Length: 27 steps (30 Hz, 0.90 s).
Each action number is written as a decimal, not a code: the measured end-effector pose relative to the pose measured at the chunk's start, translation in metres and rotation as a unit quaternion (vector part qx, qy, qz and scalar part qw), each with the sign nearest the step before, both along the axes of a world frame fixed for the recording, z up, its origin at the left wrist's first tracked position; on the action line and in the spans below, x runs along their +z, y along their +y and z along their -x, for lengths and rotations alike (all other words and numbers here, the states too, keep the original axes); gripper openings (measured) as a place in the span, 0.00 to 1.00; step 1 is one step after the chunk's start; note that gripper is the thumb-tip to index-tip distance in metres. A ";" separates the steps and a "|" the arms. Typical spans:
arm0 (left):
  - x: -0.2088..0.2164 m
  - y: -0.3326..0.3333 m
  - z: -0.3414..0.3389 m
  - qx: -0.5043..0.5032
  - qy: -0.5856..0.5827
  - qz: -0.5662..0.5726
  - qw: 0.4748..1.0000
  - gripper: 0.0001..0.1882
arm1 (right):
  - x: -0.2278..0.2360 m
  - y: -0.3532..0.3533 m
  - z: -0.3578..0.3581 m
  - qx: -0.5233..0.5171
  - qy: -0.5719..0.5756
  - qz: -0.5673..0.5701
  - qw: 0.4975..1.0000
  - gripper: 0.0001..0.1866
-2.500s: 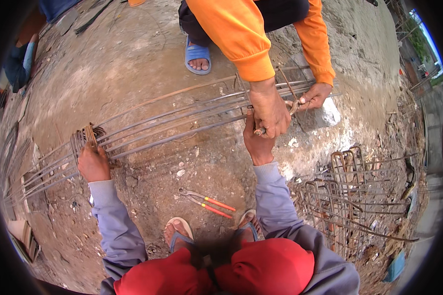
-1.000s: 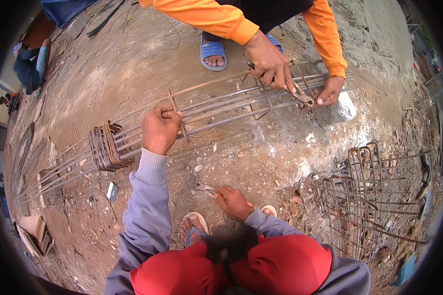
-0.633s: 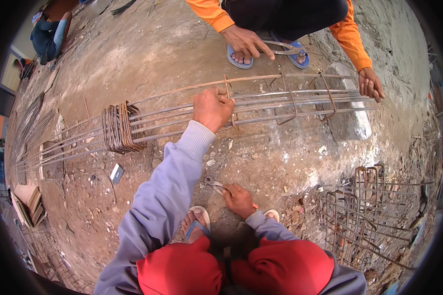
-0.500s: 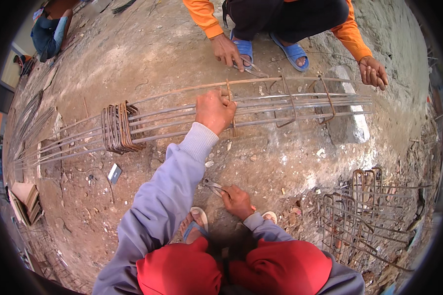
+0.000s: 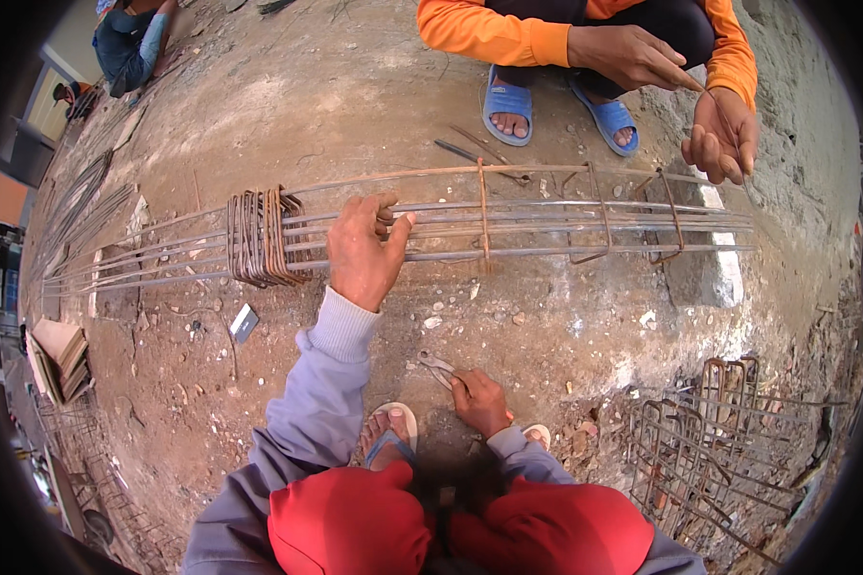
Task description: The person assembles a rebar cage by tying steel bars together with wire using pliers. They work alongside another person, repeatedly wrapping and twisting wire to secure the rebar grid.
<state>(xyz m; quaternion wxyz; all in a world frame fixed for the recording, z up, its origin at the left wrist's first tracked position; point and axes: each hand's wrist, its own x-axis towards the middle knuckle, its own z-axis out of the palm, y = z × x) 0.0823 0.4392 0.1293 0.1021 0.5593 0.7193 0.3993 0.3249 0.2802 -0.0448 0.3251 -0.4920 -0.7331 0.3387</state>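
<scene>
My left hand [image 5: 362, 251] hovers at the long steel bars [image 5: 527, 228], thumb and fingers apart, between a bundle of rusty stirrups [image 5: 259, 237] and a single upright stirrup [image 5: 484, 216]. Whether its fingertips touch a bar is hard to see. My right hand [image 5: 479, 401] is low, near my feet, closed around the handles of steel pincers [image 5: 435, 364], whose jaws point away to the left. Two more stirrups, one [image 5: 604, 216] and another [image 5: 674, 216], stand around the bars farther right.
Across the bars a co-worker in orange sleeves [image 5: 508, 34] squats, both hands on a thin wire. Pincers [image 5: 484, 161] lie before the blue sandals [image 5: 510, 105]. A concrete block [image 5: 724, 264] supports the bars' right end. A bent-rod stack [image 5: 705, 431] sits lower right, boards [image 5: 59, 355] at left.
My left hand has left the single stirrup and moved left toward the bundle, its fingers opening. The co-worker's pincers now lie on the ground, and that person's hands have come together.
</scene>
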 end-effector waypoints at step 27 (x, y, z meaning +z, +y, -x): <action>0.016 -0.053 0.259 0.105 0.003 0.386 0.916 0.48 | -0.009 -0.002 0.006 0.010 -0.014 -0.043 0.999 0.06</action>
